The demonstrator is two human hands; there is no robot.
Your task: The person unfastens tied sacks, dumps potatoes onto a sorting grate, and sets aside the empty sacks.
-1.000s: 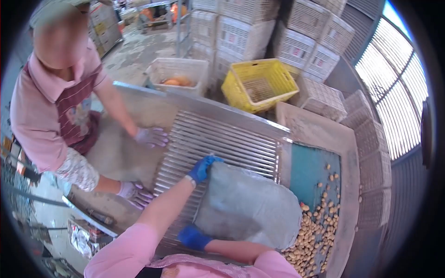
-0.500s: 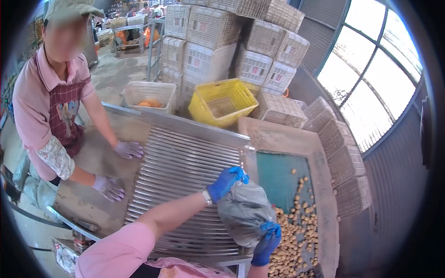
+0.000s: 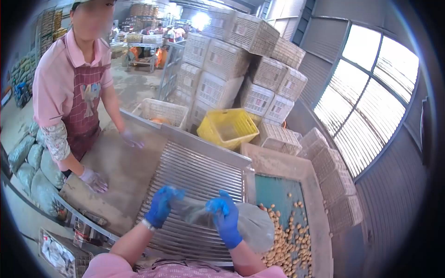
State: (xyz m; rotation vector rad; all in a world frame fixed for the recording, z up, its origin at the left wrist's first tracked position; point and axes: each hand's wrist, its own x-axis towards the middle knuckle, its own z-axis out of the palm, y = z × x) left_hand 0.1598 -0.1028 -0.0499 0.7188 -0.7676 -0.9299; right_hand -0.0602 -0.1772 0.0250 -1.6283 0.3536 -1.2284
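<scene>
A grey translucent bag is stretched sideways over the metal rollers, its fuller end reaching over the potatoes. Blue-gloved, my left hand grips the bag's left end. My right hand, also in a blue glove, is closed on the bag nearer its middle. What the bag holds, if anything, cannot be made out. The small yellowish potatoes lie on a green surface right of the rollers.
A co-worker in a checked apron stands at the left, both gloved hands on the metal table. Beyond the rollers are a yellow crate, a white crate and stacked crates. Filled sacks lie at the left.
The bag has gone from spread flat to bunched and pulled out sideways. My left hand has moved left with its end, and my right hand has moved up and left. The camera view has shifted.
</scene>
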